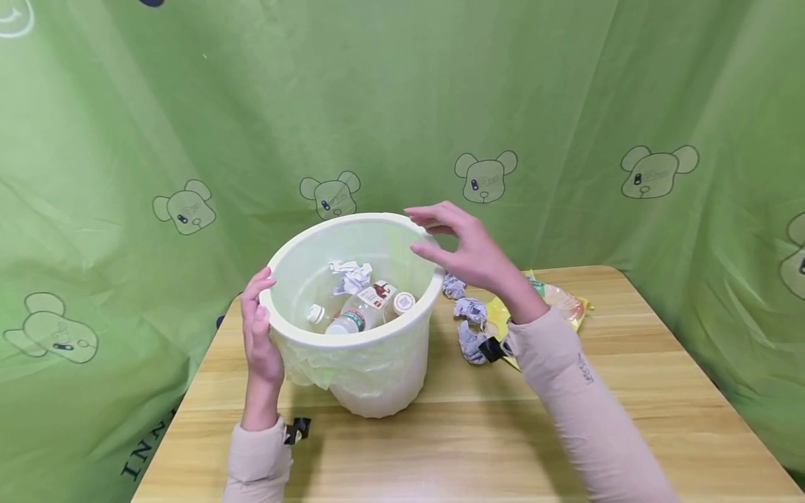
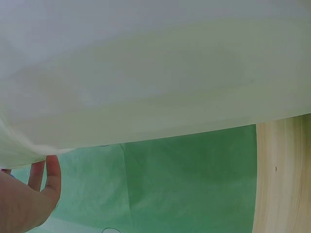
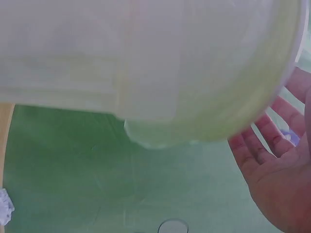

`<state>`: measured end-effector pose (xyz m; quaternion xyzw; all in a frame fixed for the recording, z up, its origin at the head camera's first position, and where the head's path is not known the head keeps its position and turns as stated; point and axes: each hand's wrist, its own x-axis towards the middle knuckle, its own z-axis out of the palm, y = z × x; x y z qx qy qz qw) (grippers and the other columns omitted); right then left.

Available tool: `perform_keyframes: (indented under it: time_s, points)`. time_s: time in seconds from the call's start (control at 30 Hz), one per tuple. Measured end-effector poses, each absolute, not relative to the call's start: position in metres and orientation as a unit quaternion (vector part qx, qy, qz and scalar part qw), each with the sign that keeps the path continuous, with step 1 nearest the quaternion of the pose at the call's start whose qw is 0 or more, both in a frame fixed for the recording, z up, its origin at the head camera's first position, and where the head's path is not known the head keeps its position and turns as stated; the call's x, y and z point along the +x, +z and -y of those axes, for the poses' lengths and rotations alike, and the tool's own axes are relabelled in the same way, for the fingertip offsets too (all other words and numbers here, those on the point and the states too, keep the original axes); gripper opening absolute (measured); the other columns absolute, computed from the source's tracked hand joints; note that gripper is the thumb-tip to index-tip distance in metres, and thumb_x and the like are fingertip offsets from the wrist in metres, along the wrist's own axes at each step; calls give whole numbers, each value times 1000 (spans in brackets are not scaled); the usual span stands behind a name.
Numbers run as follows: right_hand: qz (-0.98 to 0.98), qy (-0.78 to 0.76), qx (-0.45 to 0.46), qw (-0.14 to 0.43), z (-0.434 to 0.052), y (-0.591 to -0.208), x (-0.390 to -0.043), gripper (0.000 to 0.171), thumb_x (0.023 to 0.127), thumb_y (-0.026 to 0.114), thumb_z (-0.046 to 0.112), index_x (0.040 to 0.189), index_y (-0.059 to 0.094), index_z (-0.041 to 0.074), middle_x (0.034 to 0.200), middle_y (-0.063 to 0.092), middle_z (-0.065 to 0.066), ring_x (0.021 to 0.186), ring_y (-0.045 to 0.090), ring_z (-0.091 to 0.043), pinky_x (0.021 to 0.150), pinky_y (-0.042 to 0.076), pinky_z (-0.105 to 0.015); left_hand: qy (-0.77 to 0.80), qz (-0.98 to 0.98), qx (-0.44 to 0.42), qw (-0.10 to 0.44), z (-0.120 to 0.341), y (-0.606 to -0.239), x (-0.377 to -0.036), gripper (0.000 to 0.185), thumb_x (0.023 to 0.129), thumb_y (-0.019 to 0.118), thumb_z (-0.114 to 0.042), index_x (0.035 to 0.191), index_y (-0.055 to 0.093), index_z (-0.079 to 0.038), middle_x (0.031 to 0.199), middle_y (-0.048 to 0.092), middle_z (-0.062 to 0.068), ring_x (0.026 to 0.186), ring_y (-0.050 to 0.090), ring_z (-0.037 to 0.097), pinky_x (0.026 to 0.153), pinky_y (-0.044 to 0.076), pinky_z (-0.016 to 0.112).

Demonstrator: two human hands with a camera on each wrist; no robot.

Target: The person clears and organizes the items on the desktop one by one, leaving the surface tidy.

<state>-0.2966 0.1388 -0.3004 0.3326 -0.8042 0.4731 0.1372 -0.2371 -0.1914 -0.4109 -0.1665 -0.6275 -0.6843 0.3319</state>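
A pale wastebasket (image 1: 383, 381) with a thin plastic liner (image 1: 314, 367) folded over its rim is at the left of the table. Inside lie a clear plastic bottle (image 1: 371, 307), other white-capped containers and crumpled white paper (image 1: 352, 277). My left hand (image 1: 259, 335) rests against the rim's left side, fingers fairly straight; in the left wrist view, its fingers (image 2: 52, 177) touch the underside of the rim. At the far right rim is my right hand (image 1: 468, 248), fingers extended and thumb apart. The right wrist view shows that palm (image 3: 279, 182) facing the basket, fingers spread along the rim.
Crumpled grey-white paper balls (image 1: 470, 342) lie on the wooden table (image 1: 654, 391) right of the basket. Beside them is a yellow plastic package (image 1: 569, 304), partly behind my right forearm. A green curtain (image 1: 402, 105) with bear faces hangs around the table.
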Motion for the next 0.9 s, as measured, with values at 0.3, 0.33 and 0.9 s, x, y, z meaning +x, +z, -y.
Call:
perform_keyframes:
  time_s: [0.3,0.33,0.9]
  points:
    - [814,497,279,111,-170,-326,-293,51,97,73,21,145,58,12,138,62,-11,127,60,-31,116,45,-48,-684,629,-165,332,190,-409,-237,50,100,37,-34,134,53,-1,158,39,8,148,35,30,121,37,43]
    - [815,499,273,107,-173,-330,-293,51,98,72,22,146,58,12,138,62,-11,127,59,-30,116,45,-49,-684,629,-164,332,190,-409,-237,50,100,37,-34,134,53,-1,158,40,8,148,35,30,121,37,43]
    - [852,477,211,39,-212,-429,-289,45,107,56,29,145,57,5,143,59,-17,130,58,-37,111,46,-58,-685,630,-161,329,191,-410,-237,50,101,37,-34,135,52,-1,158,39,7,148,34,30,120,37,42]
